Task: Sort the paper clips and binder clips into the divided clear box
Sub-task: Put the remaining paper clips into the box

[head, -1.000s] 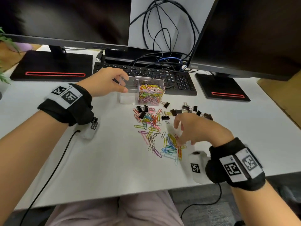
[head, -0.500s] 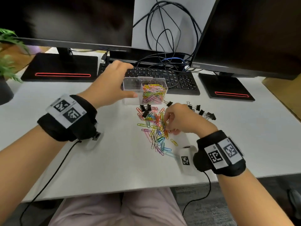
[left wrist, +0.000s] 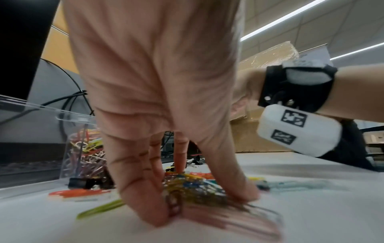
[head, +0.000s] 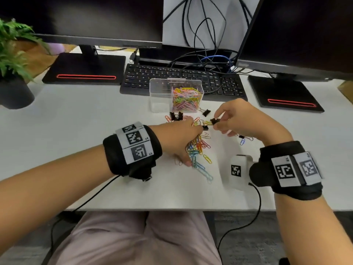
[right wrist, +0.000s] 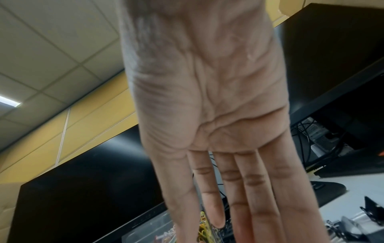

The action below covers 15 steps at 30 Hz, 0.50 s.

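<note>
White desk (head: pixel 76 131) spans the scene, a keyboard (head: pixel 183 77) at its far side. We press the spread, straight fingers of our left hand (head: pixel 177 138) onto the loose paper clips (head: pixel 200 147). We pinch one black binder clip (head: pixel 214 121) between thumb and forefinger of our right hand (head: pixel 246 121), just beside the left fingertips. Beyond both hands stands the clear box (head: pixel 160 96), more paper clips lying in its right-hand compartment.

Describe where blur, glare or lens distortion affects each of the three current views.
Head view: mostly sharp, though the wide lens bows the monitors, and the right hand pinching a binder clip is slightly soft. Left wrist view: motion blur smears the paper clips under the left hand; ceiling lights glare. Right wrist view: the hand fills the frame, soft; the clear box below is blurred.
</note>
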### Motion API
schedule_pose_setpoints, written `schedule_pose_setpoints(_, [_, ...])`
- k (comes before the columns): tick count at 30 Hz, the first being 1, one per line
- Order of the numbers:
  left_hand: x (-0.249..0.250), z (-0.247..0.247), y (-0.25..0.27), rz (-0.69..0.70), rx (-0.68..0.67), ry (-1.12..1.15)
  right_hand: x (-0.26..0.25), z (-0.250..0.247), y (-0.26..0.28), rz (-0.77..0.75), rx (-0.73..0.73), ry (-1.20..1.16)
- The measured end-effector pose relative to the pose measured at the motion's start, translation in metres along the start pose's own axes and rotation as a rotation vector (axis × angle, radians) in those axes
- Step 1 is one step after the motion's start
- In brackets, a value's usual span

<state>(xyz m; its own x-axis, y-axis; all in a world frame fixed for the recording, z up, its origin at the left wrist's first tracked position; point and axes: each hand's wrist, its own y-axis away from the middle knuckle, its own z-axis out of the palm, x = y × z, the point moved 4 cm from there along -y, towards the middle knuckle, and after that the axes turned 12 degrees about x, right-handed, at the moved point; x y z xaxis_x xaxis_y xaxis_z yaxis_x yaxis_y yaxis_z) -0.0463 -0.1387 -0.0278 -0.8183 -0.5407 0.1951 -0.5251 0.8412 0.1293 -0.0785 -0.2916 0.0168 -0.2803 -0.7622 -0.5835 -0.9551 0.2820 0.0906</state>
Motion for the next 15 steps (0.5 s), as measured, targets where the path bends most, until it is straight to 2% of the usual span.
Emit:
schedule_pose_setpoints(5, [-0.008, -0.012, -0.018, -0.051, 0.067, -0.008, 0.004, 0.003, -0.001, 0.006, -0.024, 0.002])
schedule_pose_setpoints(8, [-0.010, -0.011, -0.017, -0.080, 0.062, 0.019, 0.008, 0.011, -0.003, 0.043, -0.060, 0.050])
schedule_pose_setpoints(15, [0.001, -0.009, -0.020, -0.021, 0.127, -0.010, 0.007, 0.032, 0.001, 0.131, -0.194, 0.196])
